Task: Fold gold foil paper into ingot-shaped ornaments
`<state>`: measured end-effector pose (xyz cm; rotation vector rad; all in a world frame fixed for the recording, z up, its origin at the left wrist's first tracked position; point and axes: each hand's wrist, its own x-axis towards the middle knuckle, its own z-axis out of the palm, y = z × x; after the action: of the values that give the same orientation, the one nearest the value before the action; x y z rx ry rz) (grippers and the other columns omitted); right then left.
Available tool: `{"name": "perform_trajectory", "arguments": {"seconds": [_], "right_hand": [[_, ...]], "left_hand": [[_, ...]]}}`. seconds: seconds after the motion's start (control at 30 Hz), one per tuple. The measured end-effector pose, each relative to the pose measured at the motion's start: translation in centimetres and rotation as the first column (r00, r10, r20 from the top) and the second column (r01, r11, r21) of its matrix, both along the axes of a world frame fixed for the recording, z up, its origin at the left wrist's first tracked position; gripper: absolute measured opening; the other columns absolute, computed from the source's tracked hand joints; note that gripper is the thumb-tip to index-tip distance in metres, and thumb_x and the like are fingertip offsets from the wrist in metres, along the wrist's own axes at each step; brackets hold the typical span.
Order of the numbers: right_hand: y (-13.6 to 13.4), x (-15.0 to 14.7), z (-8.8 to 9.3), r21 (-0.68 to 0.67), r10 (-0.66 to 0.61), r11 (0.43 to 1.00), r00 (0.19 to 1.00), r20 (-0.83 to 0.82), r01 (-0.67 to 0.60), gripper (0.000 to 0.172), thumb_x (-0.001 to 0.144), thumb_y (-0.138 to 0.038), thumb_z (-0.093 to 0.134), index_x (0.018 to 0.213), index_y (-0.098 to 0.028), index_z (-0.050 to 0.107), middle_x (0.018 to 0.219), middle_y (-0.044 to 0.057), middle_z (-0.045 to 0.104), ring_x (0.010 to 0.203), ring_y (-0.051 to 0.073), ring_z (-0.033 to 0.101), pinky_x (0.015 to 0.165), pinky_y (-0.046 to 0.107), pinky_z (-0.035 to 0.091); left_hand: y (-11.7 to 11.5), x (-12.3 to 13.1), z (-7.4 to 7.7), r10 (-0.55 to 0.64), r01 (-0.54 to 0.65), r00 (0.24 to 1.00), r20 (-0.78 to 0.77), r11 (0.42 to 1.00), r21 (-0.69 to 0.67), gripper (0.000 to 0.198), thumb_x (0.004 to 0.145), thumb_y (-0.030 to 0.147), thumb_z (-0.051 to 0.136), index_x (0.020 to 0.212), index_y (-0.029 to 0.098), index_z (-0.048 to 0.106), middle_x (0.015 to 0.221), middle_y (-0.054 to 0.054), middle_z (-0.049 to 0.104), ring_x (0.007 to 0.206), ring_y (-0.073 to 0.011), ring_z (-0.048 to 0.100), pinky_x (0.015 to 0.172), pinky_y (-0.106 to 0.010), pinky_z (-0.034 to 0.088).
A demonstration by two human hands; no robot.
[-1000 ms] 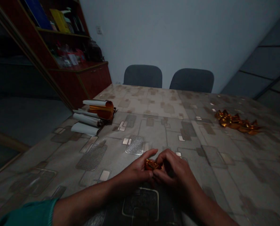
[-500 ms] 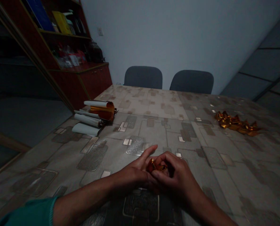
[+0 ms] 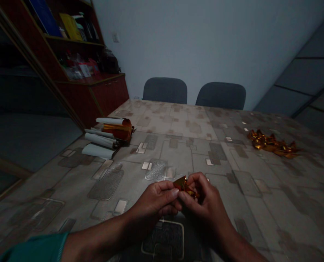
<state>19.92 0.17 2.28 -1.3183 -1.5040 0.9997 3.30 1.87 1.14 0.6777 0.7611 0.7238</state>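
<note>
Gold paper [image 3: 184, 185] is pinched tight, mid-fold, by the fingertips of the left hand [image 3: 156, 198] and right hand [image 3: 205, 203], near the table's [image 3: 178, 145] front edge.

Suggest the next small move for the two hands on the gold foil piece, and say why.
Probably press the raised corner flat into a crease. The left hand and right hand pinch the gold foil piece at their fingertips just above the table, with one pointed corner sticking up. A pile of similar gold pieces lies at the far right.
</note>
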Motion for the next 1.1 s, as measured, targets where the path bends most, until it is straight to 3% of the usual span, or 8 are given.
{"name": "perform_trajectory", "arguments": {"seconds": [0.17, 0.53, 0.67, 0.83, 0.97, 1.1], "right_hand": [[-0.3, -0.1, 0.6, -0.026, 0.092, 0.995, 0.989, -0.118, -0.095, 0.02, 0.074, -0.03, 0.064, 0.086, -0.023, 0.049, 0.068, -0.002, 0.059, 0.057, 0.015, 0.057, 0.048, 0.024, 0.043], [-0.1, -0.4, 0.5, -0.003, 0.05, 0.999, 0.999, 0.007, -0.05, 0.017, 0.076, -0.026, 0.06, 0.081, -0.023, 0.045, 0.061, -0.004, 0.055, 0.051, 0.013, 0.053, 0.044, 0.022, 0.039], [-0.3, 0.2, 0.6, -0.053, 0.089, 0.994, 0.99, -0.113, -0.096, 0.017, 0.079, -0.029, 0.063, 0.088, -0.022, 0.051, 0.064, -0.004, 0.053, 0.053, 0.013, 0.05, 0.046, 0.022, 0.037], [-0.1, 1.3, 0.2, -0.132, 0.056, 0.987, 0.958, -0.281, -0.097, 0.018, 0.089, -0.039, 0.056, 0.092, -0.021, 0.057, 0.069, -0.002, 0.053, 0.059, 0.013, 0.049, 0.05, 0.025, 0.037], [0.0, 1.0, 0.5, -0.116, 0.037, 0.992, 0.988, -0.148, -0.054, 0.018, 0.078, -0.034, 0.065, 0.089, -0.02, 0.058, 0.067, -0.002, 0.052, 0.058, 0.014, 0.047, 0.052, 0.027, 0.036], [0.0, 0.7, 0.9, -0.127, 0.07, 0.989, 0.994, -0.085, -0.081, 0.016, 0.073, -0.031, 0.064, 0.084, -0.02, 0.059, 0.062, -0.003, 0.049, 0.054, 0.014, 0.045, 0.05, 0.027, 0.033]], "left_hand": [[0.0, 0.0, -0.1, 0.051, -0.051, 0.999, 0.013, 0.999, -0.01, 0.031, 0.073, 0.036, 0.084, 0.085, 0.012, 0.069, 0.077, -0.004, 0.07, 0.064, -0.0095, 0.062, 0.061, -0.019, 0.046], [0.2, 0.0, -0.5, 0.004, -0.004, 1.0, 0.014, 1.0, -0.007, 0.027, 0.074, 0.034, 0.084, 0.079, 0.012, 0.069, 0.067, -0.002, 0.069, 0.06, -0.0088, 0.063, 0.06, -0.017, 0.047], [0.4, 0.0, -0.3, -0.004, 0.011, 0.99, 0.143, 0.999, -0.049, 0.023, 0.08, 0.027, 0.079, 0.094, 0.011, 0.071, 0.082, -0.005, 0.07, 0.066, -0.0085, 0.062, 0.065, -0.018, 0.049], [0.8, 0.0, 0.1, -0.008, 0.04, 0.971, 0.241, 0.991, -0.129, 0.026, 0.074, 0.021, 0.083, 0.094, 0.009, 0.071, 0.086, -0.005, 0.066, 0.068, -0.0072, 0.059, 0.066, -0.017, 0.047], [0.8, -0.1, 0.0, -0.125, 0.142, 0.973, 0.194, 0.987, -0.076, 0.031, 0.072, 0.029, 0.084, 0.091, 0.008, 0.071, 0.08, -0.004, 0.063, 0.062, -0.0064, 0.055, 0.058, -0.017, 0.042], [0.8, -0.2, -0.7, -0.158, 0.166, 0.979, 0.132, 0.985, -0.052, 0.032, 0.071, 0.033, 0.084, 0.086, 0.01, 0.068, 0.071, -0.001, 0.061, 0.057, -0.0072, 0.052, 0.055, -0.019, 0.039]]}}
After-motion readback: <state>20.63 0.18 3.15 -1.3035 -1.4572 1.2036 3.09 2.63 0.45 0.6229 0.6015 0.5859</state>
